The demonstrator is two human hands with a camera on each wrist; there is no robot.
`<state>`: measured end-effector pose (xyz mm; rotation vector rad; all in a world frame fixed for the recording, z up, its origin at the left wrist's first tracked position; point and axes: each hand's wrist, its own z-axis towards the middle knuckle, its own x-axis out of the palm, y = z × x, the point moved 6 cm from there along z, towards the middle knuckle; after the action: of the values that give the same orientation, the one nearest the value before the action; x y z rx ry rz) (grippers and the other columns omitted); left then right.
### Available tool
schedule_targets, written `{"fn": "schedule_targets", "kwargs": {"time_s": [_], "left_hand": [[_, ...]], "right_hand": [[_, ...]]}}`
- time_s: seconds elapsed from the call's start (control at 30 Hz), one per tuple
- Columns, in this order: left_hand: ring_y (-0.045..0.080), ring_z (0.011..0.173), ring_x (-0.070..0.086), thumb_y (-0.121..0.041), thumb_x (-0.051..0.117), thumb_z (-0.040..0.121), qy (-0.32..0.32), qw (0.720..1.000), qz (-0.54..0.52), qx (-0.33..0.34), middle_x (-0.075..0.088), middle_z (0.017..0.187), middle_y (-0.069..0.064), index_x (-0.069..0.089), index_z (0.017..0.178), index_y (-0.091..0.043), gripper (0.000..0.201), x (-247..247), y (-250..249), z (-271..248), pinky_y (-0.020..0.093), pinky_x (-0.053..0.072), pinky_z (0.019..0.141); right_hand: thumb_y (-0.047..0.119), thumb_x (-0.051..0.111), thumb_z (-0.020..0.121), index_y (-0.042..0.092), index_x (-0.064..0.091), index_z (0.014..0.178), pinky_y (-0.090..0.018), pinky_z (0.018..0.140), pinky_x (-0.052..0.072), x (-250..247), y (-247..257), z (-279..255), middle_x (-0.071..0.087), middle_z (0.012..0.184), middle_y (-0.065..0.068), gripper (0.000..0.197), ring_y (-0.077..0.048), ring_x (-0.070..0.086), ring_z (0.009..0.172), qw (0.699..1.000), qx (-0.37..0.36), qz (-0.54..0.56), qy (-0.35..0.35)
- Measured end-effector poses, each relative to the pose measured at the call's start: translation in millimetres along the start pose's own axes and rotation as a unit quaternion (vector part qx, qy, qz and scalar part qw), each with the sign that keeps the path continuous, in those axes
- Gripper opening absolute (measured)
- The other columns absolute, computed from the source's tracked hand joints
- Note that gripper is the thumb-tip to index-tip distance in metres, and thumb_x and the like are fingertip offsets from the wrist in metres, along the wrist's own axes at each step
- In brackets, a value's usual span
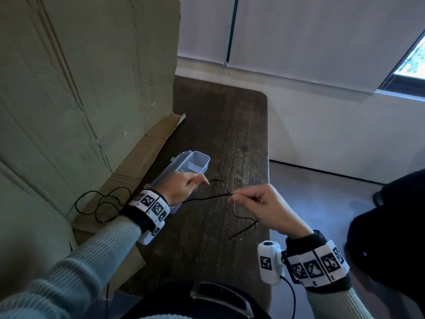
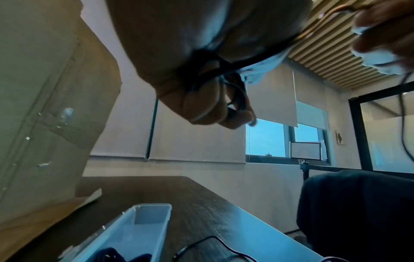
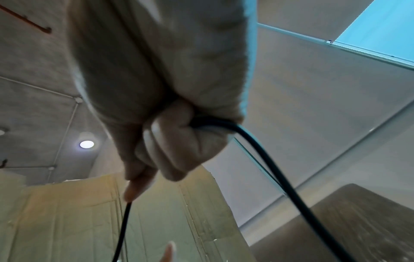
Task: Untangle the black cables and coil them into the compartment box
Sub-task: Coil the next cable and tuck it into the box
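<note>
A thin black cable (image 1: 207, 198) runs taut between my two hands above the dark table (image 1: 230, 125). My left hand (image 1: 195, 181) holds small loops of it in curled fingers (image 2: 224, 109), just over the clear compartment box (image 1: 197, 161). My right hand (image 1: 234, 199) pinches the cable further along; its fingers (image 3: 170, 141) are curled round the cable (image 3: 280, 177). The free tail (image 1: 246, 224) hangs to the table under my right hand. The box (image 2: 145, 226) holds a dark coil (image 2: 112, 255) at its near end.
A second black cable (image 1: 99, 203) lies loosely tangled on flattened cardboard (image 1: 142, 153) at the left. A tall cardboard sheet (image 1: 80, 88) stands behind it. A dark chair (image 1: 391, 226) is at the right, past the table's edge.
</note>
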<state>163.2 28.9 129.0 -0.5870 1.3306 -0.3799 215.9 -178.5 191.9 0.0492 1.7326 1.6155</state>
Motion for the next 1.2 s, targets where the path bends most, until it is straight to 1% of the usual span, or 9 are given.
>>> {"fn": "schedule_targets", "kwargs": {"time_s": [0.1, 0.2, 0.3, 0.43, 0.5, 0.63, 0.93, 1.1, 1.2], "left_hand": [[0.008, 0.077, 0.062, -0.074, 0.007, 0.085, 0.067, 0.994, -0.089, 0.016, 0.068, 0.081, -0.003, 0.070, 0.098, -0.037, 0.075, 16.3, -8.0, -7.3, 0.025, 0.046, 0.072], [0.011, 0.077, 0.064, -0.073, 0.032, 0.083, 0.108, 0.982, -0.150, 0.033, 0.067, 0.077, -0.008, 0.072, 0.100, -0.032, 0.059, 21.3, -16.8, -13.3, 0.031, 0.049, 0.075], [0.003, 0.084, 0.066, -0.060, 0.062, 0.078, 0.152, 0.983, -0.095, 0.036, 0.072, 0.087, -0.011, 0.072, 0.097, -0.028, 0.039, 26.1, -25.5, -16.3, 0.031, 0.055, 0.081], [0.014, 0.057, 0.058, -0.042, 0.059, 0.089, 0.133, 0.964, -0.229, 0.000, 0.068, 0.070, 0.000, 0.071, 0.083, -0.012, 0.032, 19.4, -30.8, -16.8, 0.026, 0.049, 0.057], [0.010, 0.048, 0.049, -0.032, 0.051, 0.094, 0.096, 0.933, -0.346, -0.023, 0.066, 0.067, 0.002, 0.069, 0.091, -0.001, 0.036, 13.7, -31.0, -14.9, 0.020, 0.039, 0.045], [0.013, 0.051, 0.060, -0.031, 0.043, 0.094, 0.025, 0.874, -0.481, -0.072, 0.074, 0.088, 0.010, 0.063, 0.104, 0.000, 0.038, 5.7, -32.7, -10.0, 0.022, 0.042, 0.042], [0.030, 0.112, 0.063, -0.039, 0.037, 0.096, -0.061, 0.720, -0.678, -0.134, 0.066, 0.118, 0.015, 0.060, 0.111, -0.005, 0.043, -3.2, -28.1, -4.4, 0.038, 0.056, 0.082], [0.015, 0.076, 0.066, -0.038, 0.033, 0.100, -0.066, 0.698, -0.700, -0.136, 0.055, 0.072, -0.003, 0.056, 0.094, -0.016, 0.032, -2.3, -35.4, -5.0, 0.054, 0.054, 0.080], [0.006, 0.055, 0.043, -0.038, 0.031, 0.102, -0.122, 0.708, -0.679, -0.152, 0.044, 0.070, -0.005, 0.052, 0.097, -0.026, 0.025, -5.4, -32.3, -3.6, 0.029, 0.049, 0.053]], "right_hand": [[0.016, 0.065, 0.091, 0.013, 0.077, 0.094, -0.011, 0.059, 0.042, -13.2, -0.4, 7.7, 0.071, 0.068, 0.018, 0.013, 0.003, 0.058, 0.055, 0.997, -0.006, 0.014, -0.082], [0.015, 0.064, 0.091, 0.014, 0.078, 0.092, -0.015, 0.063, 0.047, -23.3, -13.2, 12.2, 0.073, 0.071, 0.014, 0.014, -0.002, 0.061, 0.058, 0.988, 0.010, 0.028, -0.149], [0.020, 0.065, 0.091, 0.028, 0.076, 0.086, -0.044, 0.068, 0.054, -27.9, -28.9, 12.8, 0.073, 0.084, -0.016, 0.014, -0.047, 0.063, 0.079, 0.979, 0.031, 0.040, -0.197], [0.023, 0.065, 0.091, 0.032, 0.075, 0.083, -0.063, 0.078, 0.051, -24.7, -45.1, 13.8, 0.068, 0.089, -0.029, 0.015, -0.055, 0.058, 0.088, 0.975, 0.059, 0.042, -0.208], [0.025, 0.065, 0.091, 0.026, 0.076, 0.085, -0.051, 0.071, 0.055, -23.7, -52.0, 13.7, 0.071, 0.085, -0.021, 0.013, -0.046, 0.064, 0.076, 0.976, 0.072, 0.038, -0.204], [0.022, 0.060, 0.095, 0.011, 0.074, 0.086, -0.007, 0.054, 0.038, -12.3, -54.9, 14.2, 0.058, 0.049, 0.019, 0.020, 0.006, 0.050, 0.047, 0.981, 0.092, 0.045, -0.164], [0.026, 0.053, 0.099, 0.032, 0.069, 0.088, -0.020, 0.048, 0.036, 30.8, -69.2, 15.0, 0.051, 0.050, 0.017, 0.020, -0.002, 0.040, 0.048, 0.996, 0.062, 0.009, -0.069], [0.029, 0.053, 0.098, 0.029, 0.070, 0.103, -0.014, 0.050, 0.037, 58.3, -63.8, 16.5, 0.055, 0.052, 0.021, 0.018, 0.000, 0.044, 0.046, 0.996, 0.068, -0.047, 0.040], [0.032, 0.051, 0.099, 0.031, 0.069, 0.097, -0.015, 0.051, 0.036, 65.3, -54.1, 16.3, 0.051, 0.051, 0.019, 0.018, -0.001, 0.042, 0.047, 0.993, 0.051, -0.062, 0.084]]}}
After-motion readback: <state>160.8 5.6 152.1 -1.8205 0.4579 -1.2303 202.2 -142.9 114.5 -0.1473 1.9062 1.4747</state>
